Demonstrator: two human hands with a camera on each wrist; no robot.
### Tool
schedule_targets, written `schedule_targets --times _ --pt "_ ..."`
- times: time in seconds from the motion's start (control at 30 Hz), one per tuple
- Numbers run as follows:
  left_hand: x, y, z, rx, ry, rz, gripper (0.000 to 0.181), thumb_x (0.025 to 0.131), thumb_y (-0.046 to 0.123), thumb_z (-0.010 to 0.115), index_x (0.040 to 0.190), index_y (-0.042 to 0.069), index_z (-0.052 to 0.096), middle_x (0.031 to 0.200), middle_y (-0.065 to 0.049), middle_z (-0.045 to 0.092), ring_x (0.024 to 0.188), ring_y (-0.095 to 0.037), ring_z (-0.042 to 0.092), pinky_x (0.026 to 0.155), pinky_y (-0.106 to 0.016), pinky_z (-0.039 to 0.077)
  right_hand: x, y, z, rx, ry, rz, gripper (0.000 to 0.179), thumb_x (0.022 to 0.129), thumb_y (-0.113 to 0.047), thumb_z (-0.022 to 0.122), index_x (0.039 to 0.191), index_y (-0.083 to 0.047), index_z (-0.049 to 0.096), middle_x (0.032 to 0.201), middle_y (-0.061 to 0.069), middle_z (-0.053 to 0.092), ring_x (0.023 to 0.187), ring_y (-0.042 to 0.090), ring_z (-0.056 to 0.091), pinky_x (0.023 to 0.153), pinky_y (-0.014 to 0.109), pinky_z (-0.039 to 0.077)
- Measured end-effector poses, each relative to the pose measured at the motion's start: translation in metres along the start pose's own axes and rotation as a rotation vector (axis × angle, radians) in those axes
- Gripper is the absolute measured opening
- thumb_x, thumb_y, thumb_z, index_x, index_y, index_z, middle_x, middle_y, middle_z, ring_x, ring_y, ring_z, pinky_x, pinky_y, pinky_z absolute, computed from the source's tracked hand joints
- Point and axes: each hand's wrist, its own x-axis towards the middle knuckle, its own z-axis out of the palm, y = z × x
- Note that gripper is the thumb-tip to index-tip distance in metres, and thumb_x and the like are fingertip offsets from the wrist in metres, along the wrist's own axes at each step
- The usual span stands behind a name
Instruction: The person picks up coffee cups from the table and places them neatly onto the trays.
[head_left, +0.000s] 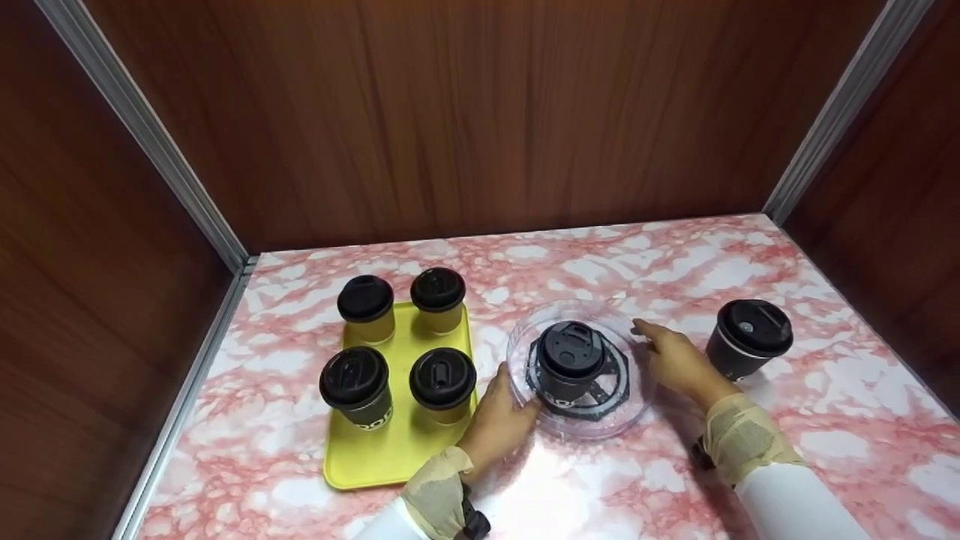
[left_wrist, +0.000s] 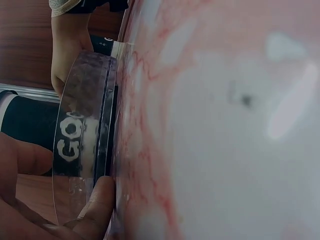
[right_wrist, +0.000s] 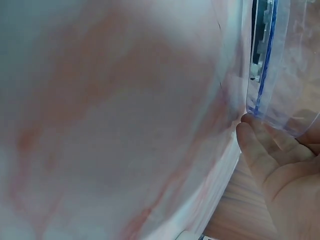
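A clear round plastic tray (head_left: 637, 405) with a raised wall and a dark octagonal pattern in its base is on the marbled table. Inside it stands a black paper cup (head_left: 570, 356) with a black lid, upright. My left hand (head_left: 499, 420) grips the tray's near left side, thumb and fingers spread along the wall. In the left wrist view one finger (left_wrist: 97, 205) lies low against that wall, by the cup's white lettering. On the opposite side my right hand (head_left: 675, 360) holds the tray's edge, its fingertips (right_wrist: 247, 127) at the lower rim.
Left of the tray, a yellow rectangular tray (head_left: 364, 461) bears several lidded cups, among them a dark one (head_left: 356, 386) at front left. Another black lidded cup (head_left: 746, 337) stands right, close beside my right hand. Wooden panels (head_left: 487, 120) wall the table at the back and sides.
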Motion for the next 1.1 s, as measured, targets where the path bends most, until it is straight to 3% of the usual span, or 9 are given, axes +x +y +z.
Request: schedule_targets --times 0.3,0.6,1.1 --pt "0.0 -0.001 0.0 0.021 0.01 0.003 0.081 0.09 0.022 0.063 0.149 -0.012 0.019 0.147 -0.032 0.032 0.135 -0.041 0.034 0.112 -0.047 0.027 -0.006 0.002 0.001 0.003 0.013 -0.016 0.051 0.098 -0.004 0.051 0.144 0.009 0.036 0.133 0.025 0.053 0.121 0.045 0.05 0.107 0.056 0.03" --pt "0.001 -0.001 0.0 0.005 0.004 0.011 0.08 0.09 0.019 0.063 0.148 -0.013 0.019 0.147 -0.032 0.032 0.136 -0.04 0.033 0.113 -0.046 0.025 -0.011 0.001 0.0 -0.037 0.034 -0.005 0.049 0.097 -0.005 0.053 0.143 0.009 0.04 0.13 0.024 0.056 0.114 0.045 0.055 0.102 0.057 0.036" --pt "0.002 -0.004 0.002 -0.011 0.02 0.047 0.079 0.089 0.018 0.064 0.147 -0.014 0.021 0.145 -0.033 0.035 0.134 -0.041 0.036 0.111 -0.047 0.028 -0.024 0.003 0.0 0.0 0.035 0.016 0.048 0.097 -0.007 0.053 0.141 0.008 0.042 0.13 0.022 0.057 0.108 0.039 0.061 0.096 0.054 0.044"
